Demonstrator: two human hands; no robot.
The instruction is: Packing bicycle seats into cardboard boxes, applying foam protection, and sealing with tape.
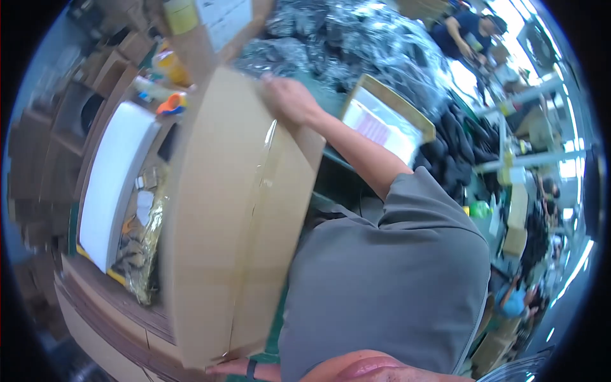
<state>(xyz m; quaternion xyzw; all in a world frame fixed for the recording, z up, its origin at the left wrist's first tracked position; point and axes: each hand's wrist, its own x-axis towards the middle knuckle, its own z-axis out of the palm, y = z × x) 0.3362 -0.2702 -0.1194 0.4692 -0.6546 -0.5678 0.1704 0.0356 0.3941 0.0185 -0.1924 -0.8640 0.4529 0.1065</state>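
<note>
A large brown cardboard box (229, 210) stretches across the middle, right in front of my body, closed, with clear tape (251, 216) along the seam of the face towards me. My right hand (286, 99) grips the box at its upper end in the picture, the hand smeared by motion. At the lower end, my left hand (228, 367), with a dark band at the wrist, holds the box's bottom corner; some of its fingers are hidden. The box is held between the two hands.
Beyond the box lie a white foam slab (114, 184), crumpled gold film (151, 242) and an orange tape dispenser (172, 104). Flat cardboard (114, 312) is stacked below. Clear plastic bags (363, 38) heap behind a tray of papers (382, 124). Co-workers (468, 35) are farther off.
</note>
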